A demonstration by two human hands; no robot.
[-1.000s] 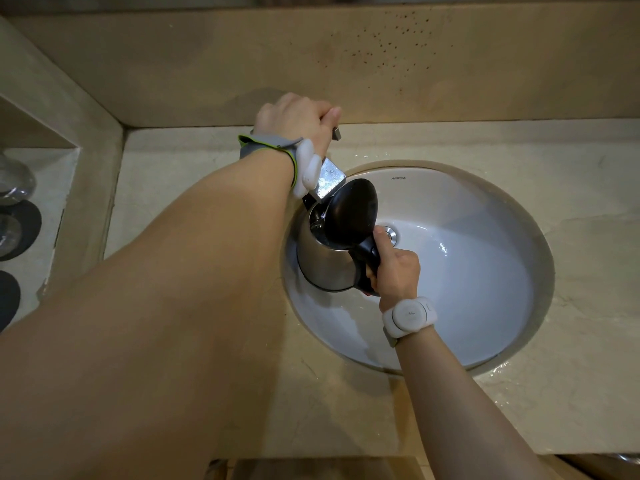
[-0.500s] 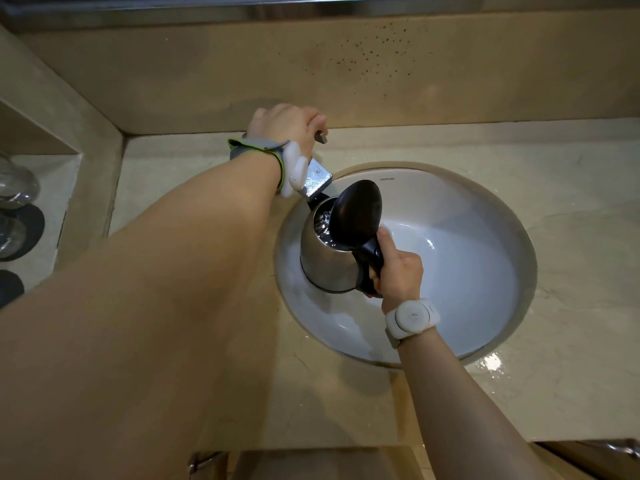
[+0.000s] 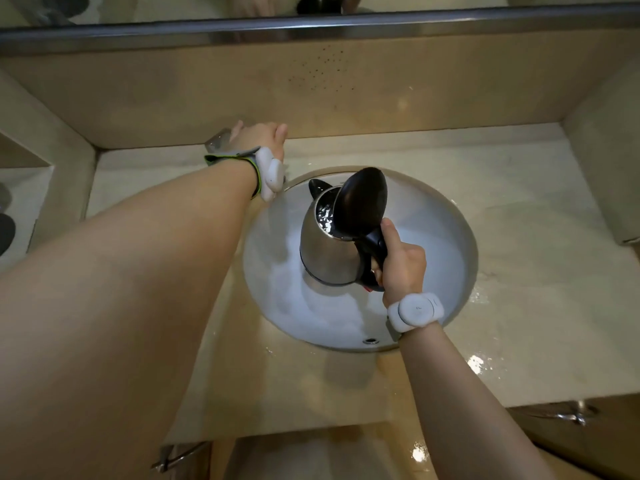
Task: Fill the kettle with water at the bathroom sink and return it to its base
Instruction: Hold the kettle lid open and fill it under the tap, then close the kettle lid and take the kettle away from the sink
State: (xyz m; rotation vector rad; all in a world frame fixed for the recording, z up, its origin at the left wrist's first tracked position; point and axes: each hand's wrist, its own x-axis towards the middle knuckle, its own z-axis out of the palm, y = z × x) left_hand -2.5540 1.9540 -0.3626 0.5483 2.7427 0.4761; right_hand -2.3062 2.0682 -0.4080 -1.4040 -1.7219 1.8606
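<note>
A steel kettle (image 3: 329, 252) with a black spout hangs over the white sink basin (image 3: 446, 237). Its black lid (image 3: 363, 202) stands open, and water glints inside. My right hand (image 3: 403, 263) is closed around the kettle's black handle at the right side. My left hand (image 3: 259, 136) reaches to the back of the counter and covers the chrome tap (image 3: 216, 144), fingers curled over its handle. The tap's spout is hidden under my left wrist and its white band. No water stream is visible.
The beige stone counter (image 3: 519, 202) around the basin is wet at the front right. A mirror's metal edge (image 3: 346, 24) runs along the top. A side shelf (image 3: 20, 202) at the left holds dark round items. Cabinet handles show below the counter's front edge.
The kettle has moved right and toward me, away from the tap's spout to the middle of the basin. My left hand stays on the tap. The view has pulled back.
</note>
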